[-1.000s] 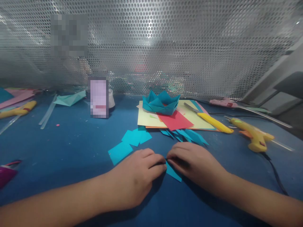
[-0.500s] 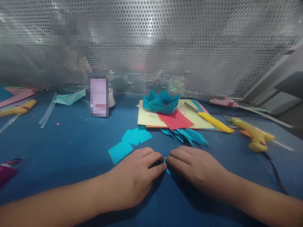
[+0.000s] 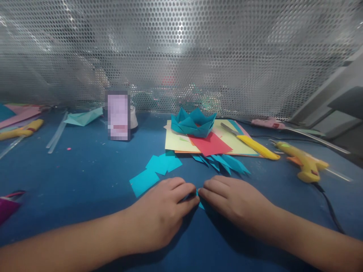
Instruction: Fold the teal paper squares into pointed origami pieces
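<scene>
Both hands meet low in the middle of the head view, over a small blue paper piece (image 3: 201, 205) that they mostly cover. My left hand (image 3: 167, 211) pinches it from the left with bent fingers. From the right, my right hand (image 3: 232, 200) has its fingertips closed on the same piece. Flat blue paper squares (image 3: 144, 181) lie just beyond my left hand. Several folded blue pieces (image 3: 231, 163) are beyond my right hand. Farther back, a folded blue paper ring with points (image 3: 194, 122) rests on a stack of coloured sheets (image 3: 176, 141), near a red sheet (image 3: 211, 143).
A yellow-handled knife (image 3: 258, 146) lies on the sheets. At right is a yellow glue gun (image 3: 307, 160) with a black cord; another (image 3: 24, 130) is far left. A phone (image 3: 117, 117) stands upright before a white roll (image 3: 133, 118). A perforated metal panel (image 3: 181, 56) rises behind.
</scene>
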`<state>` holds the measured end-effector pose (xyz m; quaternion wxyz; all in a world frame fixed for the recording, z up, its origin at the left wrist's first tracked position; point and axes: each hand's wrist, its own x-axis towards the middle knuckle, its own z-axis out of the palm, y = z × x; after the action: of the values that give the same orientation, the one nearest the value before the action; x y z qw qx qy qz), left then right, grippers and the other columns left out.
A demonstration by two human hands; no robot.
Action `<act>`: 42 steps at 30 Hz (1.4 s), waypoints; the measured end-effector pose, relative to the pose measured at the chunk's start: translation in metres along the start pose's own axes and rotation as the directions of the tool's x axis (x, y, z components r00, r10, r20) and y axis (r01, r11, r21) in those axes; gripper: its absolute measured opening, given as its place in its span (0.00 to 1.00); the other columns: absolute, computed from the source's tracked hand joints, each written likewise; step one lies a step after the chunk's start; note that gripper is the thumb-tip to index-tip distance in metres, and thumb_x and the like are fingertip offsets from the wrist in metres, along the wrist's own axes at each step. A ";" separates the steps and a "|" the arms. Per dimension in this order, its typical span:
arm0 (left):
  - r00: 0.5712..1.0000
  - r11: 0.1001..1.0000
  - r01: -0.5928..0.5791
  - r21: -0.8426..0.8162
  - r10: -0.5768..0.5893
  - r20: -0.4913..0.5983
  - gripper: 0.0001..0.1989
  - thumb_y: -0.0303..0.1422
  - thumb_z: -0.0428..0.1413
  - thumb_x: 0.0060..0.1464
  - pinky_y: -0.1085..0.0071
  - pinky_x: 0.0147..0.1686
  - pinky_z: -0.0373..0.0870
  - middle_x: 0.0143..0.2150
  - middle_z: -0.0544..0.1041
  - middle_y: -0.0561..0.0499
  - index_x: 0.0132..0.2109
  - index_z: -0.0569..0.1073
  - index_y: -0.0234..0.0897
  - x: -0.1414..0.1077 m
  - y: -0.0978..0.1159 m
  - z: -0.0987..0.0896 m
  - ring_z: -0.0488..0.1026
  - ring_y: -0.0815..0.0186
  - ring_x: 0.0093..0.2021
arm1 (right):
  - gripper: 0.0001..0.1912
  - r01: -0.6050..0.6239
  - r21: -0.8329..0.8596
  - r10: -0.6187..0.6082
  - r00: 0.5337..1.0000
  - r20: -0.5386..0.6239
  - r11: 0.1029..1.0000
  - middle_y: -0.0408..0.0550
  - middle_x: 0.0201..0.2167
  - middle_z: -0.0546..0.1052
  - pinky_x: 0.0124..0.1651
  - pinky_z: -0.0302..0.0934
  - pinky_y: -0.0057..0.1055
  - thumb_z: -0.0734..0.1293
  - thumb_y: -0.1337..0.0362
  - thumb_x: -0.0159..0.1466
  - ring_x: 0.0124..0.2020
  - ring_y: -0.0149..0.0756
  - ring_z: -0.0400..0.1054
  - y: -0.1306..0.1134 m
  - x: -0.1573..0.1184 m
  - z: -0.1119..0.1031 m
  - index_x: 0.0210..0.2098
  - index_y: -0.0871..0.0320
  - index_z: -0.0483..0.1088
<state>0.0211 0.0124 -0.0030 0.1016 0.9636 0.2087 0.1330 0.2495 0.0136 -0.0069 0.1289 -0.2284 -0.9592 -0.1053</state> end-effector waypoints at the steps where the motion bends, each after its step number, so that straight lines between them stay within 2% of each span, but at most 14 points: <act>1: 1.000 1.000 0.000 -0.002 0.000 0.002 0.21 0.19 0.47 0.52 0.57 0.46 0.69 0.49 0.70 0.40 0.54 0.68 0.29 0.000 0.000 0.000 0.66 0.55 0.48 | 0.16 -0.003 0.005 0.003 1.000 0.004 1.000 0.51 0.27 0.70 0.28 0.56 0.32 0.53 0.74 0.67 0.27 0.37 0.60 0.000 0.000 0.000 0.35 0.64 0.71; 8: 1.000 1.000 0.021 -0.010 -0.020 0.016 0.22 0.19 0.47 0.51 0.56 0.48 0.68 0.49 0.70 0.39 0.54 0.68 0.30 0.001 0.000 -0.002 0.66 0.55 0.48 | 0.13 -0.005 0.045 0.003 0.999 0.032 0.999 0.49 0.28 0.69 0.29 0.54 0.32 0.56 0.75 0.65 0.26 0.37 0.58 0.003 -0.001 -0.001 0.35 0.63 0.70; 15: 0.995 0.997 0.057 -0.047 -0.053 0.090 0.23 0.19 0.47 0.50 0.57 0.48 0.66 0.51 0.68 0.43 0.54 0.68 0.33 0.002 0.001 -0.006 0.65 0.57 0.45 | 0.09 0.065 -0.038 -0.062 0.996 0.056 0.997 0.49 0.26 0.70 0.29 0.52 0.32 0.60 0.76 0.61 0.27 0.37 0.58 0.002 0.003 -0.004 0.31 0.62 0.70; 23: 0.997 0.995 0.056 -0.079 -0.051 0.062 0.24 0.18 0.47 0.50 0.59 0.48 0.65 0.51 0.67 0.42 0.54 0.67 0.33 0.001 0.000 -0.004 0.64 0.58 0.47 | 0.06 0.135 -0.029 -0.131 0.986 0.102 0.990 0.46 0.25 0.69 0.30 0.51 0.33 0.62 0.76 0.61 0.27 0.36 0.56 0.007 0.002 -0.002 0.32 0.62 0.70; 33: 1.000 0.999 0.019 -0.042 -0.018 0.020 0.22 0.19 0.47 0.50 0.56 0.48 0.67 0.48 0.70 0.41 0.53 0.68 0.33 0.002 0.000 -0.004 0.65 0.56 0.48 | 0.07 0.136 -0.010 -0.135 0.987 0.089 0.991 0.46 0.26 0.71 0.30 0.52 0.33 0.62 0.75 0.62 0.27 0.36 0.57 0.010 0.004 -0.005 0.33 0.62 0.70; 38: 0.999 0.999 0.028 -0.033 -0.027 0.035 0.22 0.19 0.47 0.50 0.57 0.48 0.67 0.48 0.71 0.41 0.52 0.68 0.32 0.004 0.001 -0.004 0.65 0.55 0.48 | 0.09 0.150 -0.022 -0.148 0.985 0.094 0.988 0.47 0.26 0.71 0.30 0.53 0.33 0.60 0.76 0.62 0.27 0.36 0.58 0.010 0.003 -0.004 0.34 0.62 0.71; 42: 0.998 0.999 0.034 -0.029 -0.033 0.050 0.21 0.19 0.48 0.49 0.57 0.46 0.67 0.48 0.70 0.42 0.51 0.69 0.33 0.005 0.001 -0.006 0.65 0.56 0.45 | 0.07 0.145 -0.057 -0.139 0.985 0.100 0.988 0.47 0.25 0.70 0.28 0.51 0.34 0.63 0.76 0.60 0.26 0.36 0.57 0.007 0.004 -0.007 0.32 0.63 0.71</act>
<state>0.0245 0.0140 0.0037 0.1233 0.9613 0.2201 0.1107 0.2509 0.0189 0.0021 0.0674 -0.1681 -0.9743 -0.1340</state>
